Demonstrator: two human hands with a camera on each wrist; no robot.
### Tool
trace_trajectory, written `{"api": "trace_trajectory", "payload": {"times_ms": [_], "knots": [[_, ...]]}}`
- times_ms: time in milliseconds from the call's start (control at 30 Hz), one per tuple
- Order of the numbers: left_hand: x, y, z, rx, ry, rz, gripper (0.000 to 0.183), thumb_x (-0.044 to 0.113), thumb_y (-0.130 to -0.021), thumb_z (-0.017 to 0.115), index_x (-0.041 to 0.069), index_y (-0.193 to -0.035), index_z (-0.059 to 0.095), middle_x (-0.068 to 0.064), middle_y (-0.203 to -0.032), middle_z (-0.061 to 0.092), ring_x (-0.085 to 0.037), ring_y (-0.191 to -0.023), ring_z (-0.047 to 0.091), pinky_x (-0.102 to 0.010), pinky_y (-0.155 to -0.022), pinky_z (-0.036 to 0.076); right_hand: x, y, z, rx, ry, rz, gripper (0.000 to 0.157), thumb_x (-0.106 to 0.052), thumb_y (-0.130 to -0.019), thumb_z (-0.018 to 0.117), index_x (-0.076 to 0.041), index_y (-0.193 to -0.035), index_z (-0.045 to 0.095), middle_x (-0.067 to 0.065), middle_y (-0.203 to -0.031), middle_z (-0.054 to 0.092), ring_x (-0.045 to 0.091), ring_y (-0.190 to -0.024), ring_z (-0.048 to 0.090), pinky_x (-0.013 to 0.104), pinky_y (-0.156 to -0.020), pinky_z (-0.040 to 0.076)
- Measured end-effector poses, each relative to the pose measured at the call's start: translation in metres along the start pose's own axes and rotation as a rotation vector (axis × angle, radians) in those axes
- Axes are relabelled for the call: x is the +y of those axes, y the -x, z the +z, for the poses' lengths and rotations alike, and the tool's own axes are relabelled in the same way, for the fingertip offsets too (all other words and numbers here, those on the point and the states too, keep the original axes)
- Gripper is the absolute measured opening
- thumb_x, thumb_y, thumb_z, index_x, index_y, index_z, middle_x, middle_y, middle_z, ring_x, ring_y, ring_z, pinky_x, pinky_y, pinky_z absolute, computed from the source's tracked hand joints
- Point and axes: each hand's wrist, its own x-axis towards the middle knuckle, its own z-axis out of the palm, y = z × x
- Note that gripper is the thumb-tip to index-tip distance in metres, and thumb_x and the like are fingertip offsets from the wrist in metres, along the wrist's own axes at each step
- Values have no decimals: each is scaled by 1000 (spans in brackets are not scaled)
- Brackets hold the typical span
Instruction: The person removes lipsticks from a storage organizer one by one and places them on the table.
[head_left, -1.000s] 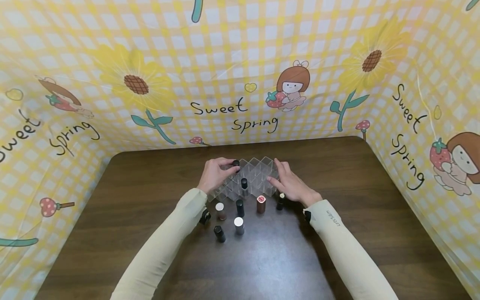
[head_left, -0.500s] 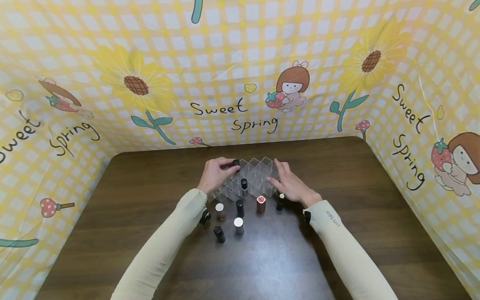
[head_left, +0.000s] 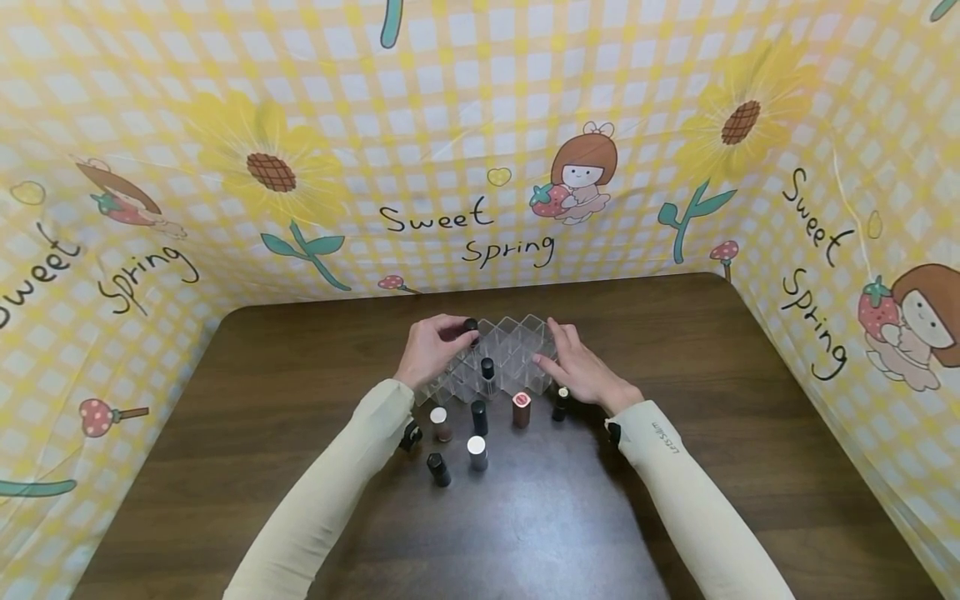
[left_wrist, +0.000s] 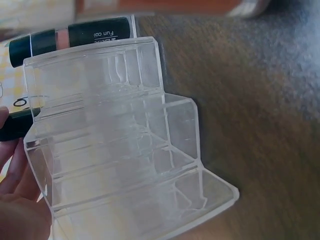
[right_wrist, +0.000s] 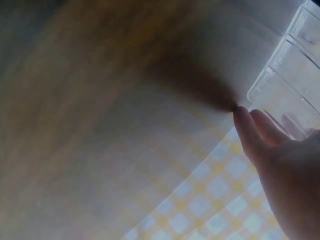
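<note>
My left hand [head_left: 431, 348] pinches the black cap of a lipstick tube [head_left: 472, 325] at the back left of a clear stepped lipstick organizer [head_left: 517, 354]. In the left wrist view that dark cap [left_wrist: 17, 125] juts out of the organizer beside the fingers, and the tube's lower part is hidden. Another black-capped tube [head_left: 488, 367] stands in a slot near the middle. My right hand [head_left: 585, 367] rests at the organizer's right end, thumb over its steps. In the right wrist view its fingers lie extended along the organizer's edge [right_wrist: 272, 67].
In front of the organizer stand a white-capped brown tube [head_left: 441, 425], a dark tube [head_left: 480, 417], a dark red tube [head_left: 521, 410] and a slim black tube [head_left: 560, 404]. Nearer me are a black tube [head_left: 438, 469] and a white-capped grey tube [head_left: 477, 452]. Checked cloth [head_left: 442, 125] surrounds the table.
</note>
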Motion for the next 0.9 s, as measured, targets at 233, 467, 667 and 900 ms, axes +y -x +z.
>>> {"api": "trace_trajectory", "payload": {"times_ms": [233,467,667,900], "knots": [[-2,0,0,-3,17,-1,28,28,-87,72,11,-110,72,-7,-106,72,-20,-91,68,-35,-80,56,-2,1,0,3,0,0,77,-47,-101,40,-3,-155,6,18,-147,25,30,-112,55,46,-103,43],[-2,0,1,-30,23,-13,29,27,-87,73,10,-110,70,-7,-102,72,-17,-85,67,-28,-74,55,-2,1,-1,4,-8,-3,77,-47,-101,41,-3,-155,6,18,-147,25,31,-114,54,47,-104,42],[-2,1,1,-59,7,-8,29,23,-85,75,9,-110,70,-8,-101,73,-18,-83,67,-28,-73,55,-2,1,-1,0,-3,0,78,-48,-101,40,-4,-155,5,18,-147,25,30,-112,55,45,-103,43],[-3,1,1,-53,4,-16,31,21,-85,75,8,-113,71,-10,-104,73,-20,-85,68,-29,-73,56,-2,2,-1,-4,-8,1,77,-48,-101,39,-4,-155,5,18,-147,25,29,-111,55,45,-102,43]]}}
